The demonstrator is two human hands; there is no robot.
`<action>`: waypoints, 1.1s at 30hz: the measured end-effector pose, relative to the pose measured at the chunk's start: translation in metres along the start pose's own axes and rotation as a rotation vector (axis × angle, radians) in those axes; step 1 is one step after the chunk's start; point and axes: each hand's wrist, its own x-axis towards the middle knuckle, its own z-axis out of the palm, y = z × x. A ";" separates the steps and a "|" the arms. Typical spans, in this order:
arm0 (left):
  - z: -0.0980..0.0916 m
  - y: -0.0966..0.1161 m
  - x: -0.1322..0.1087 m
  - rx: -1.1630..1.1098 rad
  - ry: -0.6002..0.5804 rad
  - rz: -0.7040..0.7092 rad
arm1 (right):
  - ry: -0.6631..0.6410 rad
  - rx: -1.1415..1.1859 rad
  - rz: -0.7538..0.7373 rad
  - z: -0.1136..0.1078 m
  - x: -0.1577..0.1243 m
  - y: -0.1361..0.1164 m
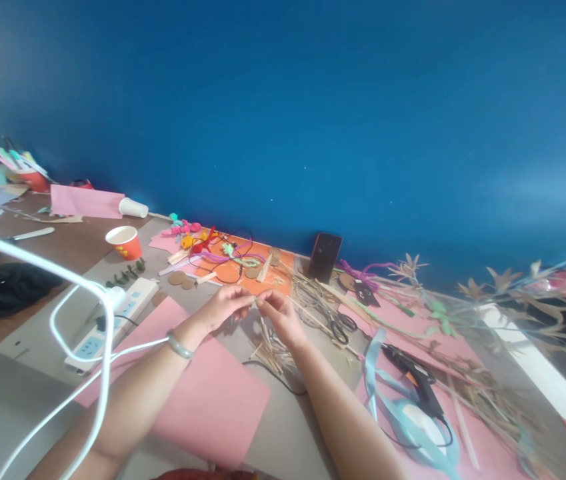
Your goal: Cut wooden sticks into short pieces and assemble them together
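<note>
Pink sheet (227,403) lay under the left forearm (147,381). Left hand (230,308) and right hand (279,317) were together, pinching at the tips; scissors (335,321) sat right of both. Tiny piece (255,302) (too small to identify) was clamped between the hands.

Cup (130,249): left, farther than the power strip (95,341);
Phone (325,257): far middle, before the wall (283,120);
Scissors (333,325): right of the right hand (281,316);
Glue gun (415,377): right, beside the ribbon roll (423,421)

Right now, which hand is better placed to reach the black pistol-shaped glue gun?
Likely the right hand: the glue gun lies to its right, so the left hand would reach across.
</note>
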 end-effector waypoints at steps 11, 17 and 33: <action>0.002 0.001 0.000 -0.079 -0.059 -0.047 | 0.013 -0.032 -0.064 0.000 0.000 0.002; 0.001 0.004 0.001 -0.251 -0.100 -0.134 | 0.078 -0.149 -0.130 0.005 -0.001 0.001; 0.001 0.002 0.003 -0.233 -0.038 -0.123 | 0.238 -0.408 -0.325 0.009 -0.007 -0.003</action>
